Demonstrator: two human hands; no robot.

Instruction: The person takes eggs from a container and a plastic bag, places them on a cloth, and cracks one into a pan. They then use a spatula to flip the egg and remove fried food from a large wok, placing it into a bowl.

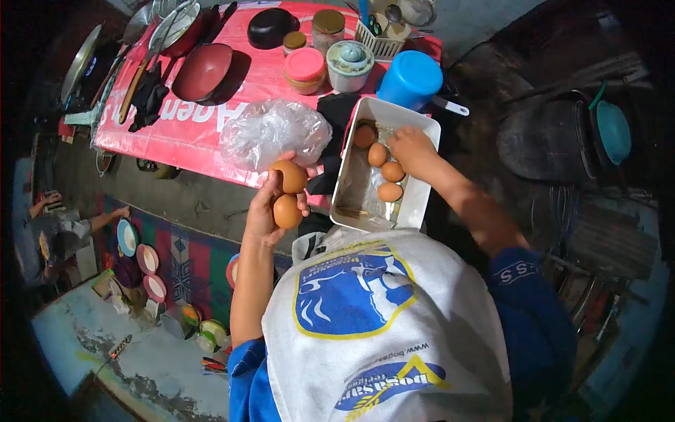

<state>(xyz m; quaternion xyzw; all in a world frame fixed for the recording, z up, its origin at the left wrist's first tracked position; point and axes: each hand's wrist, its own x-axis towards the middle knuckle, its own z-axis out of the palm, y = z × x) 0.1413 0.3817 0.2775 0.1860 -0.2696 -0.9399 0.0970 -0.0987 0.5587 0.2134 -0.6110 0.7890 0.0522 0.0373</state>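
The pink-covered tabletop (184, 160) carries the long white container (430, 169), with brown eggs (389, 192) inside. My right hand (413, 151) reaches into it, its fingers curled, their hold unclear; my left hand (263, 209) cups two eggs (288, 211).

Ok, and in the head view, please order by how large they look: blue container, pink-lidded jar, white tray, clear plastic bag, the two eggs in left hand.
White tray
Clear plastic bag
Blue container
Pink-lidded jar
Upper egg and lower egg in the left hand: too alike to rank
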